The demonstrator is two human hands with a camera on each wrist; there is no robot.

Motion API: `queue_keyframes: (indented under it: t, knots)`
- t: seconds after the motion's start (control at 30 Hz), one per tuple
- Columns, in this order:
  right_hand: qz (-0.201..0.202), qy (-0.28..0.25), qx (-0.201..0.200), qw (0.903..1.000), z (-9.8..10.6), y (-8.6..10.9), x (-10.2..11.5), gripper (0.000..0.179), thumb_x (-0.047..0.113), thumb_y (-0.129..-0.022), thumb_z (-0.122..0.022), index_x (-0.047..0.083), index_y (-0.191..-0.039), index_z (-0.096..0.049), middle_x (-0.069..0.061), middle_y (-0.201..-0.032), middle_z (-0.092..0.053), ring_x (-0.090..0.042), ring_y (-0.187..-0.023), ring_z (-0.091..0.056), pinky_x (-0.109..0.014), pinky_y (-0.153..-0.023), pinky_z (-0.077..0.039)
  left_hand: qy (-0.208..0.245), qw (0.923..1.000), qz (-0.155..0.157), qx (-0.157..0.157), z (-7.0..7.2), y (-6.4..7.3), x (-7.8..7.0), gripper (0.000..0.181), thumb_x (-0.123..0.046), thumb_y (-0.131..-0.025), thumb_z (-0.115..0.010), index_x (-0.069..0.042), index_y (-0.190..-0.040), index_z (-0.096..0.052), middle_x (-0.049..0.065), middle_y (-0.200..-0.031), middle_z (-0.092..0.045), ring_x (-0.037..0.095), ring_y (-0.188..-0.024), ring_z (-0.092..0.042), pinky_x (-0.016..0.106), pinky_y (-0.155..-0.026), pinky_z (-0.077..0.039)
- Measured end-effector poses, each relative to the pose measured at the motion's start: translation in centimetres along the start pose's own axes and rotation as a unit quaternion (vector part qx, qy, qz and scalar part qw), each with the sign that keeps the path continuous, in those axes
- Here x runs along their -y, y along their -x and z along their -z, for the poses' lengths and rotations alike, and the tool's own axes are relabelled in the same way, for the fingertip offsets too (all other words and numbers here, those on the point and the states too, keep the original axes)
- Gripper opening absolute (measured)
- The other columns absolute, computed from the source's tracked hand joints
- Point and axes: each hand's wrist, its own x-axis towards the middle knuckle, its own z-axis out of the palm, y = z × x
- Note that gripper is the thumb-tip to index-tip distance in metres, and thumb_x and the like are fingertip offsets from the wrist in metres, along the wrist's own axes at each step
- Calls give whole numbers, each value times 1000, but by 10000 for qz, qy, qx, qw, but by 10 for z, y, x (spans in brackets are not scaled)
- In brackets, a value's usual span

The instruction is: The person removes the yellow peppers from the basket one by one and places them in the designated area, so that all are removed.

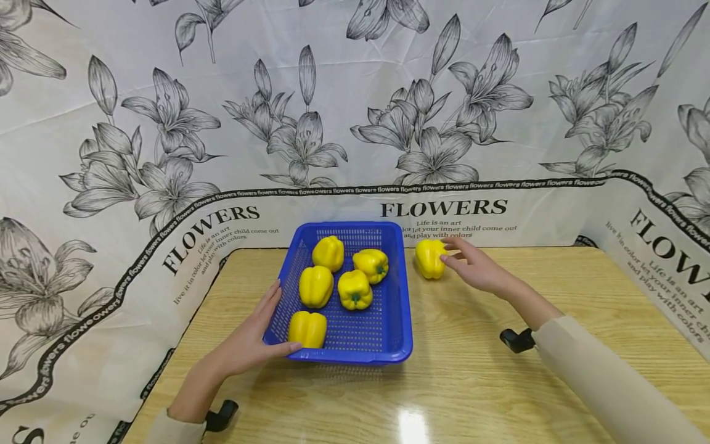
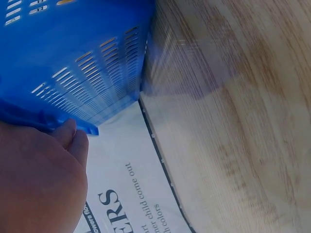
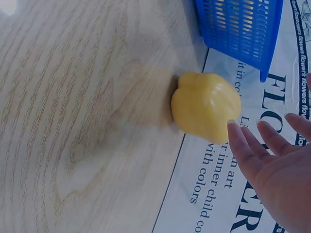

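Note:
A blue plastic basket (image 1: 407, 302) with slotted walls stands on the table, holding several yellow bell peppers (image 1: 316, 287). My left hand (image 1: 251, 339) grips the basket's near left corner, its thumb by the front rim and its fingers along the left side. The left wrist view shows that hand (image 2: 41, 177) at the rim of the basket (image 2: 53, 53). To the right of the basket, one more yellow bell pepper (image 1: 430, 259) sits near the table's back edge. My right hand (image 1: 478, 266) is at its right side, fingers extended and apart; the right wrist view shows this hand (image 3: 277, 170) beside the pepper (image 3: 206, 104).
The wood-grain table (image 1: 471, 370) carries the basket and the loose pepper. A white cloth (image 1: 344, 148) printed with flowers and lettering hangs behind and along the sides. Black wrist mounts (image 1: 517, 340) stick out near both sleeves.

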Motion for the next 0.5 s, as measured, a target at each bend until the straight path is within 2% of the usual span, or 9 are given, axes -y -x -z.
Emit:
queue_keyframes:
  t: [0.17, 0.3, 0.5]
  knots:
    - [61, 4, -84, 9999, -2, 4, 8, 58, 30, -110, -49, 1, -157, -32, -30, -153, -41, -49, -133, -47, -62, -102, -47, 63, 10000, 31, 9, 0, 0, -1, 118, -60, -84, -77, -14, -166, -5, 0, -173, 4, 34, -157, -9, 63, -119, -22]
    - [155, -20, -178, 9997, -3, 7, 15, 56, 28, -109, -50, 0, -155, -36, -28, -150, -46, -48, -132, -49, -62, -103, -48, 70, 10000, 19, 23, 0, 1, -1, 117, -59, -85, -76, -13, -166, -5, 3, -173, 3, 38, -156, -10, 66, -118, -23]
    - [502, 8, -278, 9984, -6, 11, 27, 50, 23, -108, -53, 0, -151, -42, -26, -145, -52, -46, -128, -54, -62, -105, -46, 62, 10000, 41, 35, 0, 1, -1, 117, -59, -85, -75, -13, -166, -4, 3, -173, 4, 37, -156, -9, 66, -118, -22]
